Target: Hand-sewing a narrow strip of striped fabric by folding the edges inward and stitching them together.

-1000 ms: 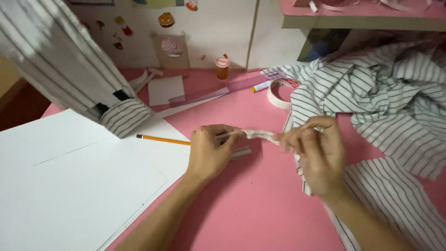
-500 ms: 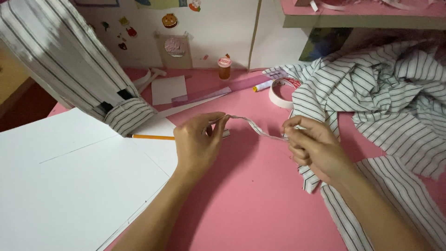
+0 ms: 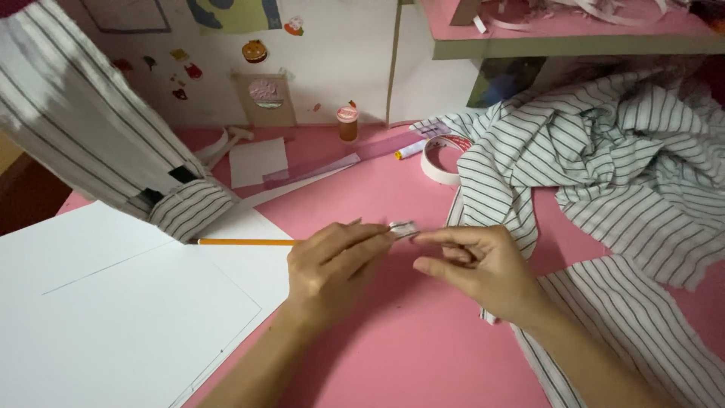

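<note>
My left hand (image 3: 332, 261) and my right hand (image 3: 476, 264) meet fingertip to fingertip over the pink table (image 3: 393, 355). Between them they pinch a small bunched piece of narrow striped fabric strip (image 3: 400, 227). My left thumb and forefinger close on its left end, and my right forefinger and thumb touch its right end. An orange pencil (image 3: 242, 242) lies just left of my left hand, on the edge of a white sheet of paper (image 3: 113, 302).
A heap of striped shirt fabric (image 3: 604, 166) covers the right side and runs under my right wrist. A striped sleeve (image 3: 106, 143) hangs at the left. A tape roll (image 3: 442, 155), a purple ruler (image 3: 340, 162), a marker and a small bottle (image 3: 347, 121) sit toward the back wall.
The strip was stretched out between my hands; my hands have since come together, and the strip is now bunched small between the fingertips.
</note>
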